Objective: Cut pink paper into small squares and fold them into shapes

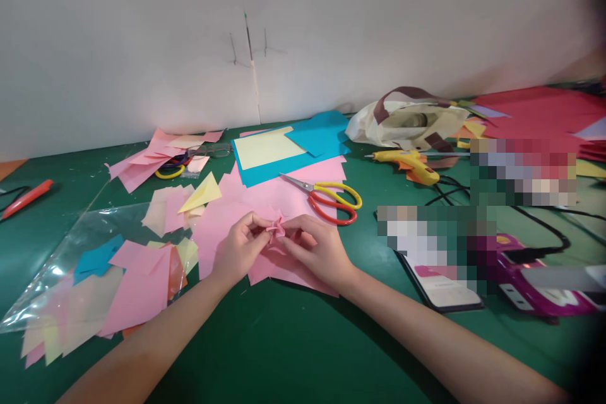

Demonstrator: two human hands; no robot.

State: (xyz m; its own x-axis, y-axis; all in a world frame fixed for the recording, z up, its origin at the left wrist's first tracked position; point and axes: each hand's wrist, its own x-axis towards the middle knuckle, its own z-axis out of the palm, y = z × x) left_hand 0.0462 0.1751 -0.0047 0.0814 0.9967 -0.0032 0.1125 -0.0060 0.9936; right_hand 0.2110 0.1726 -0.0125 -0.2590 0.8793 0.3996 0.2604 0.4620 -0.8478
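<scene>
A small folded piece of pink paper is pinched between my two hands, above the pink sheets on the table. My left hand grips its left side with thumb and fingers. From the other side, my right hand holds it the same way, the fingertips of both hands nearly meeting. Just beyond my right hand lies a pair of scissors with one yellow and one red handle, blades toward the far left. Behind them rest a blue sheet and a pale yellow sheet.
At left, a clear plastic bag holds coloured paper pieces. A yellow glue gun, a cream bag, a phone, a magenta device and black cables stand at right. Red sheets lie farther back. A wall closes off the green table.
</scene>
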